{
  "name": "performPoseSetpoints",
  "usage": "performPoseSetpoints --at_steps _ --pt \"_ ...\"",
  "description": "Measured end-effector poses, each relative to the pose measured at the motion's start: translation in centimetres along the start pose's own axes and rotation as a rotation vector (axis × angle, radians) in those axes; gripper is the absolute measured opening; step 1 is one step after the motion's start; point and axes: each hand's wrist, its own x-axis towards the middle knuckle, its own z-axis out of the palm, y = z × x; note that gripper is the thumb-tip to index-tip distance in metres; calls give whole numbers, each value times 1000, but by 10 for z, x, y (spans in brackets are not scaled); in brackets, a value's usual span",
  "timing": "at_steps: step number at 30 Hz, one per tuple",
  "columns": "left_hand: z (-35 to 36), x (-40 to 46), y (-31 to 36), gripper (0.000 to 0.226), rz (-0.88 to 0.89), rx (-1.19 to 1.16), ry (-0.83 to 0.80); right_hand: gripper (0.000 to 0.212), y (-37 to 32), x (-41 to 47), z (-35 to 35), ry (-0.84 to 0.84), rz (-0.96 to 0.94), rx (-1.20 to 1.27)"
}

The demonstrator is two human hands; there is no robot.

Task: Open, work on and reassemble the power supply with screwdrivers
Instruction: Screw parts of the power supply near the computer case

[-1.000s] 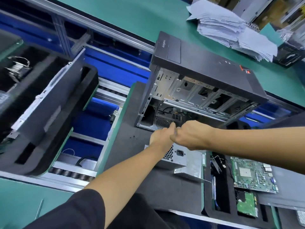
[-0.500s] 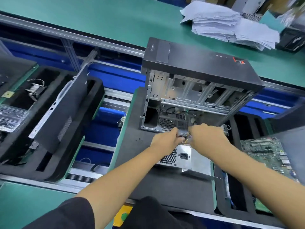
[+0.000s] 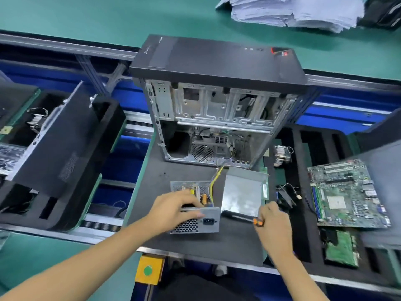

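the power supply (image 3: 193, 208) is lying open on the black mat (image 3: 152, 187) just in front of the case (image 3: 217, 101), its lid (image 3: 243, 192) resting beside it to the right, on the same mat. yellow wires (image 3: 214, 181) are running from the supply up toward the case.

the left hand (image 3: 173, 208) is resting over the supply's near top edge, fingers curled onto the housing and gripping it. the right hand (image 3: 273, 220) is clamped on a screwdriver (image 3: 240, 217), whose dark shaft is pointing left toward the supply, just at the near edge of the lid. the hands are apart, one at each side of the supply's near right corner.

what could go wrong, as a judgement: the supply's insides are exposed, so a slipping screwdriver tip could be gouging parts or nicking the yellow wires. the wires are looking tethered toward the case, so dragging the supply nearer could be straining them. the lid is lying loose beside the supply, and a knock from the right hand could be shoving it off the mat.

counted: one supply, one lid, one screwdriver, one case, one large board (image 3: 347, 192) right of the supply, one smaller green board (image 3: 340, 248) nearer than that, one paper stack (image 3: 293, 9) on the desk (image 3: 86, 16) behind the case. no loose screws can be made out.
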Motion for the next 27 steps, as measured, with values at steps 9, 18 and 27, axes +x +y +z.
performPoseSetpoints --at_steps 9,18,27 --pt "43 -6 -12 18 237 171 166 45 5 26 26 -185 -56 -36" --pt "62 -16 -42 25 260 105 -115 48 12 29 3 0 -2 97" --pt "65 -17 -45 19 354 264 28 42 10 27 -9 23 7 137"
